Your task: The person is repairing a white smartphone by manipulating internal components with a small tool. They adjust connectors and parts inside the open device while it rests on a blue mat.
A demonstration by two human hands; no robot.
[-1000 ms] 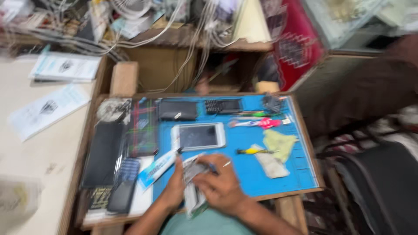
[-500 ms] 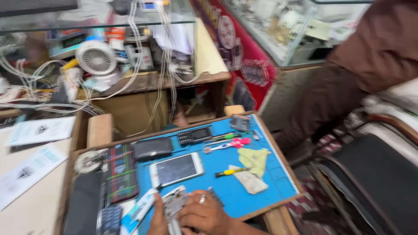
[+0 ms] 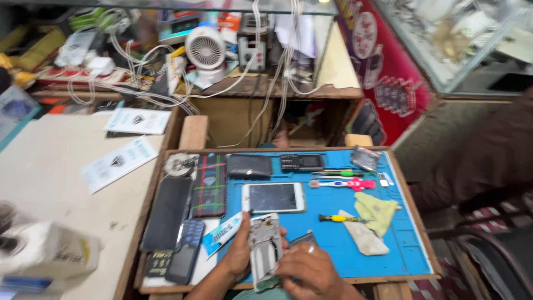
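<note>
Left hand (image 3: 240, 256) curled around the left edge of a white phone frame (image 3: 265, 250), gripped upright-lengthwise at the near edge of the blue work mat (image 3: 355, 250); right hand (image 3: 311, 269), ring on one finger, closed over the frame's lower right side, small dark part beneath its fingers not clearly legible. Just beyond the frame, a white smartphone (image 3: 273, 198) lying flat, screen up; to its right, a yellow-handled screwdriver (image 3: 340, 219), a pink-handled tool (image 3: 343, 184), two cloths (image 3: 371, 222); left of the mat, a plaid case (image 3: 210, 186), a dark phone (image 3: 166, 213).
</note>
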